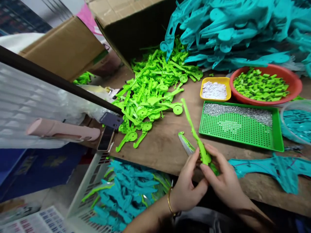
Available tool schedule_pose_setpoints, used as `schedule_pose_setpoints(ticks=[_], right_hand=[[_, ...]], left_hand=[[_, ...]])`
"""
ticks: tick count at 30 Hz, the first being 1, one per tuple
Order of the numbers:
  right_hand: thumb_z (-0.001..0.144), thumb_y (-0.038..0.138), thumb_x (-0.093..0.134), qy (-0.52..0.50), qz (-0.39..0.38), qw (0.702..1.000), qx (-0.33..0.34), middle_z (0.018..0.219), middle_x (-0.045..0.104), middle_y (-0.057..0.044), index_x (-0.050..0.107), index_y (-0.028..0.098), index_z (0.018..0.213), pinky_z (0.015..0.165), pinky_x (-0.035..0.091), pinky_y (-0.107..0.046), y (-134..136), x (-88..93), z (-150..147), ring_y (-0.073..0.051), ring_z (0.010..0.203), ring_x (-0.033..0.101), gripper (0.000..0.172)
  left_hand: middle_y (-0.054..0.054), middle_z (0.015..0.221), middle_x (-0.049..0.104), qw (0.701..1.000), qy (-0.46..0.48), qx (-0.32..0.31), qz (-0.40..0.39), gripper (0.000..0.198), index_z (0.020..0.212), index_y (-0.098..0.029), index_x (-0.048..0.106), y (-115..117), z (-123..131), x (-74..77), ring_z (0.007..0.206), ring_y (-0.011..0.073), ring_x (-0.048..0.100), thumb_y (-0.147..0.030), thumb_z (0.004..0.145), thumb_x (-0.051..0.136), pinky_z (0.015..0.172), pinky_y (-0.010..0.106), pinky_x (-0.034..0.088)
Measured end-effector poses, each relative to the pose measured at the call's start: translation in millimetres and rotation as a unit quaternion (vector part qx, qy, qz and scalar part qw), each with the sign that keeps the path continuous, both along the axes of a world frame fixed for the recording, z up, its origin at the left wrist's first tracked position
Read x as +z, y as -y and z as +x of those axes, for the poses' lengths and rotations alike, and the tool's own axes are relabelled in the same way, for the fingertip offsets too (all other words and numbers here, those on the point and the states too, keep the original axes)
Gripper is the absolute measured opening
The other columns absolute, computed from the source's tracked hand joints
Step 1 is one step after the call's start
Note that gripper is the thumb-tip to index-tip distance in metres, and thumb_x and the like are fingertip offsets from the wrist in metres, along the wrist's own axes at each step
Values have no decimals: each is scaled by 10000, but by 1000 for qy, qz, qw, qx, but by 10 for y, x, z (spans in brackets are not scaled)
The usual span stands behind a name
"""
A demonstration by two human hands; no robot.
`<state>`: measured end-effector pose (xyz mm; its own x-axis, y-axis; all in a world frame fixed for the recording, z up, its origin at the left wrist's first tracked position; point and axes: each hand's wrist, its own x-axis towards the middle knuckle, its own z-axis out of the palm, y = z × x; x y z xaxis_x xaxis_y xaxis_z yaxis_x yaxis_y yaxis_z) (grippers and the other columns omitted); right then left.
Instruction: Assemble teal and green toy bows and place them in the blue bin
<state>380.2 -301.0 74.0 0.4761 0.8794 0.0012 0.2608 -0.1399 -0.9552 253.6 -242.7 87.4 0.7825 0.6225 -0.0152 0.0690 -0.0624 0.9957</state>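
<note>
Both my hands grip one long bright-green plastic part [204, 154] at its wide lower end; its thin stem points up and to the left over the table. My left hand [189, 184] has its fingers closed on the left side of the part. From the right, my right hand [222, 171] pinches the same end with the thumb across it. Just behind my left fingers a green-and-grey piece [186, 142] lies on the wood. A teal plastic part [264, 166] rests to the right of my right hand.
A heap of green parts [150, 94] spills from a cardboard box [116, 35]. Teal parts [223, 32] are piled at the back right. A green tray [240, 139] holds metal pieces, beside a yellow dish [227, 97] and red bowl [264, 100]. A crate [80, 191] stands below left.
</note>
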Motion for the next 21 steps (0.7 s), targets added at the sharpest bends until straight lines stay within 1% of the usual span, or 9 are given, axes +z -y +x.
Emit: schedule_pose_setpoints(ticks=[3,5,7,10,12,14,17,19,21], right_hand=[[826,424,572,-80,-32,996,-35,972,688,-67,614,199,992,759,556,-298,23,151,143,-188,889,659,282],[838,447,550,-128,-40,989,-65,936,695,-63,627,209,1025,679,562,-279,64,211,240,-177,812,667,312],[838,460,548,-185,-47,979,-75,992,691,-80,588,224,1161,611,562,-283,138,192,333,-185,786,670,401],[850,523,495,-226,-51,970,-74,958,695,-100,555,212,1234,497,524,-276,280,36,439,-181,670,654,497],[858,579,429,-184,-36,979,-76,928,696,-103,558,198,1242,522,523,-287,360,-93,471,-187,674,650,556],[876,568,393,-108,-16,991,-73,988,689,-99,557,206,1250,655,542,-317,409,-196,477,-210,810,660,546],[906,421,416,3,25,999,-37,1176,630,-66,555,251,1251,878,490,-353,431,-266,474,-224,1058,596,409],[912,328,413,44,54,998,2,1213,602,-46,547,273,1256,907,467,-341,428,-264,485,-210,1089,572,373],[915,276,391,67,70,995,35,1198,592,-43,523,277,1278,885,469,-323,424,-235,505,-200,1079,564,387]], left_hand=[[81,1272,543,997,7,-50,52,533,1363,-255,422,-212,-31,28,1163,215,527,-187,847,540,1013,346,419],[67,1076,621,993,-37,5,109,307,1166,-235,599,-474,-40,-35,1030,190,578,-206,875,506,943,331,453],[83,1008,597,958,-130,162,198,246,1086,-194,622,-764,-40,-158,955,204,565,-246,868,519,895,366,459],[113,1047,545,911,-267,164,267,356,1125,-161,596,-1071,-18,-343,1024,268,500,-316,805,615,940,453,404],[108,1050,527,910,-279,137,274,305,1061,-165,611,-1140,0,-400,1048,270,481,-315,796,622,961,455,384],[89,1031,536,932,-246,131,232,223,979,-175,606,-1134,8,-399,1039,247,501,-301,795,617,957,427,394],[63,970,601,979,-147,140,25,262,984,-190,523,-1080,-1,-341,939,203,587,-326,785,627,875,377,460],[58,920,656,977,-75,138,-147,357,1043,-200,455,-1046,-5,-302,865,195,638,-352,777,639,805,363,497],[61,865,693,956,-31,144,-254,453,1091,-194,425,-1014,2,-283,816,202,667,-341,744,677,757,353,517]])
